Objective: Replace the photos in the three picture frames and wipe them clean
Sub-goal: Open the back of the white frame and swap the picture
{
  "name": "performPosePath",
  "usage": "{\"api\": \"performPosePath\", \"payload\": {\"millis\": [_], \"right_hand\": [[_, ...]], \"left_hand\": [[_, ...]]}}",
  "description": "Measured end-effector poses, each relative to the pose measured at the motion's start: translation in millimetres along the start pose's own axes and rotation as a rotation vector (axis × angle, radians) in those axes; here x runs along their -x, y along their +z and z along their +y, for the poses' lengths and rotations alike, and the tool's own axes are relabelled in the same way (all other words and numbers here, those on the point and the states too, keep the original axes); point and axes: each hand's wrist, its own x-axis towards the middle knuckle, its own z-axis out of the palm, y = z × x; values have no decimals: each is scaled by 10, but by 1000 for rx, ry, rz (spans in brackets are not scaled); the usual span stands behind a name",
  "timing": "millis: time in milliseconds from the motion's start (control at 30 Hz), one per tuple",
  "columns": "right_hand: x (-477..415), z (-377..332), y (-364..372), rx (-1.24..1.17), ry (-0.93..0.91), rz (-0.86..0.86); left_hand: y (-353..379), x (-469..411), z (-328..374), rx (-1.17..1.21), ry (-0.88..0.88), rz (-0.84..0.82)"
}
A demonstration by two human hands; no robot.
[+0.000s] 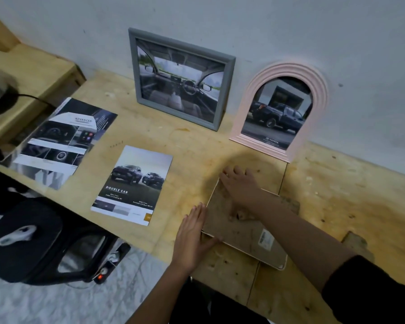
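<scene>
A third picture frame (243,232) lies face down on the wooden table, its brown backing board up and a white rim showing. My right hand (240,183) rests flat on the frame's far corner, fingers spread. My left hand (193,235) lies flat against the frame's left edge, thumb touching the near side. A grey rectangular frame (227,90) with a car-interior photo leans on the wall. To its right stands a pink arched frame (246,108) with a pickup-truck photo. Two loose printed sheets lie on the table: a "Double Cab" page (132,185) and a larger "Advanced" page (59,139).
The plywood table (337,195) meets a white wall at the back. A lower wooden shelf (33,71) with a dark object and cable sits at far left. A black chair (31,239) and a power strip (103,270) stand on the floor by the table's left edge.
</scene>
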Motion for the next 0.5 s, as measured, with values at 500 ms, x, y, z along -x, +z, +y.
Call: {"api": "performPosePath", "payload": {"millis": [500], "right_hand": [[-99,-111,-111,16,55,5]], "left_hand": [[39,5,-73,79,28,47]]}}
